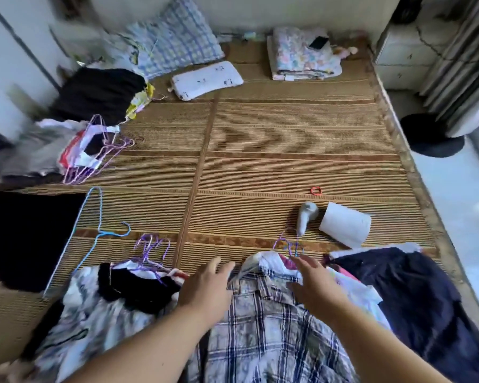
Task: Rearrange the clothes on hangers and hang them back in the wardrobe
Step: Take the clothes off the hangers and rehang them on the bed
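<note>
now left grip [205,286] and right grip [313,283], fingers apart, over plaid shirt [260,330]; mat [260,161] stretches beyond its collar

Shirt [260,327] on the mat [260,147], hanger [99,231] to its left, paper roll [344,223] behind-right, pillow [206,80] far behind.

- The left hand [205,290] is stretched forward, palm down, fingers straight and slightly spread, gripping nothing.
- The right hand [317,286] lies level with it, a gap apart, palm down, fingers relaxed.
- Both forearms are bare, angling inward toward the hands.
</note>
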The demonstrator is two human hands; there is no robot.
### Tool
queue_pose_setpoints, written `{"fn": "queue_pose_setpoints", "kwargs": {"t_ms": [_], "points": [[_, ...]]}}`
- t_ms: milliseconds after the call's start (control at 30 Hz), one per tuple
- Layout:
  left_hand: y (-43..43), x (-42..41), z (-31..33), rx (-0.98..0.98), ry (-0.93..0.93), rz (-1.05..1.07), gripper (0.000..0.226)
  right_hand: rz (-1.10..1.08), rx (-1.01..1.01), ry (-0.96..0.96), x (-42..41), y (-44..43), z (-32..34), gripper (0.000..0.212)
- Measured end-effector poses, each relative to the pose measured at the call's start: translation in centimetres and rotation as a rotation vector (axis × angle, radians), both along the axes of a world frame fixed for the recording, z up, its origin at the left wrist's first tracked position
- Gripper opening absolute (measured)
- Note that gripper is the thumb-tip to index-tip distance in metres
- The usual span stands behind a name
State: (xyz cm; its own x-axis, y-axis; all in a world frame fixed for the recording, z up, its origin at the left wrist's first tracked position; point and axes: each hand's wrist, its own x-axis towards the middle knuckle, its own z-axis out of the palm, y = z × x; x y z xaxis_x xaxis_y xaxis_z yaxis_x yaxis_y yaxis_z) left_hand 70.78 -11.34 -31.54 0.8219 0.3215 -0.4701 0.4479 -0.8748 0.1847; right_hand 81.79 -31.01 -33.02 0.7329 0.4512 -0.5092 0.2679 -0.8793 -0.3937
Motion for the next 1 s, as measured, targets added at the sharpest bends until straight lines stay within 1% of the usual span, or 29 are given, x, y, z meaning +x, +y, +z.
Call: {"fn": "queue_pose_setpoints", "kwargs": {"t_ms": [233,333,400,467,567,633,733,867,1000], "points": [[6.1,-10.0,5.7,-0.008,-0.139,0.138,0.058,0.384,0.043,-0.157,-5.9,10.3,8.9,0.053],[9.6,-15.4,8.6,-0.005,-0.209,0.216,0.057,0.524,0.050,-0.197,-10.4,15.8,12.9,0.058],[12.4,-19.7,10.6,0.048,-0.218,0.276,0.056,0.614,0.075,-0.240,-14.4,20.0,15.0,0.050],[15.7,-24.2,12.6,0.091,-0.256,0.311,0.054,0.685,0.095,-0.274,-18.8,24.2,16.7,0.048],[20.8,-31.2,15.0,0.121,-0.363,0.325,0.055,0.720,0.113,-0.293,-25.7,29.7,18.5,0.049],[24.9,-36.6,16.2,0.114,-0.384,0.325,0.057,0.706,0.134,-0.295,-30.8,33.7,19.0,0.051],[31.0,-44.2,17.2,0.140,-0.404,0.347,0.057,0.686,0.163,-0.275,-37.9,39.8,19.0,0.051],[38.3,-53.6,19.4,0.214,-0.431,0.430,0.054,0.735,0.186,-0.238,-46.3,48.3,19.9,0.053],[44.2,-60.3,20.5,0.209,-0.427,0.538,0.054,0.787,0.236,-0.210,-51.8,55.4,21.3,0.051]]}}
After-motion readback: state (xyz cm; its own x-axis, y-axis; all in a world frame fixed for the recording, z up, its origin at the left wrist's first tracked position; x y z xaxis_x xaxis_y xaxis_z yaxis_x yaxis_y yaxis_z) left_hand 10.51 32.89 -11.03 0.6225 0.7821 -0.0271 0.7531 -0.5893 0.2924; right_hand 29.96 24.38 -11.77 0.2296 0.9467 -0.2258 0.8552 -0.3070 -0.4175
